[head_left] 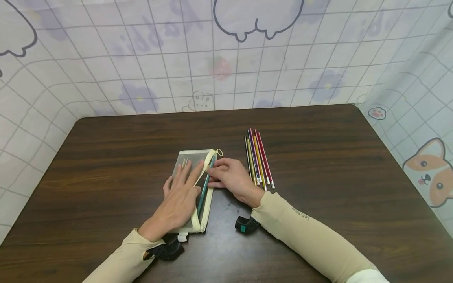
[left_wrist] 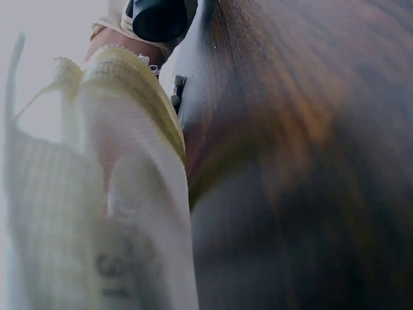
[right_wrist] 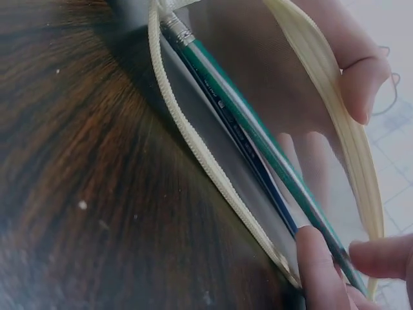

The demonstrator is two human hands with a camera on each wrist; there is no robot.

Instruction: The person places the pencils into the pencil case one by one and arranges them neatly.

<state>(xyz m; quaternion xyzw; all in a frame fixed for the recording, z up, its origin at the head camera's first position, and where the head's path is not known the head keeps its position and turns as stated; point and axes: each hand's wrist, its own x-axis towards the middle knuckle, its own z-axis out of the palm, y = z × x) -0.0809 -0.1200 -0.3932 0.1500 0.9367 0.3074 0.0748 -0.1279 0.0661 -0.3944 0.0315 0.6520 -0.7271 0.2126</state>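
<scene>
A mesh pencil case (head_left: pixel 192 155) with cream zipper edging lies unzipped on the table. My left hand (head_left: pixel 180 196) rests across its top, fingers stretched over the mesh, and the thumb (right_wrist: pixel 358 97) hooks over the zipper edge, keeping the mouth apart. With thumb and fingertips, my right hand (head_left: pixel 233 177) pinches the end of a teal pencil (right_wrist: pixel 245 123), which lies along the opening. Beside that pencil, a dark blue one (right_wrist: pixel 248 152) shows inside. The left wrist view is mostly filled by the blurred cream edging and pale mesh (left_wrist: pixel 142 194).
Several colored pencils (head_left: pixel 260 159) lie in a loose bundle to the right of the case, just beyond the right hand. A cream zipper ring (head_left: pixel 220 152) sticks out at the case's far corner. The dark wood table (head_left: pixel 318 157) meets a patterned cloth backdrop (head_left: pixel 233 86).
</scene>
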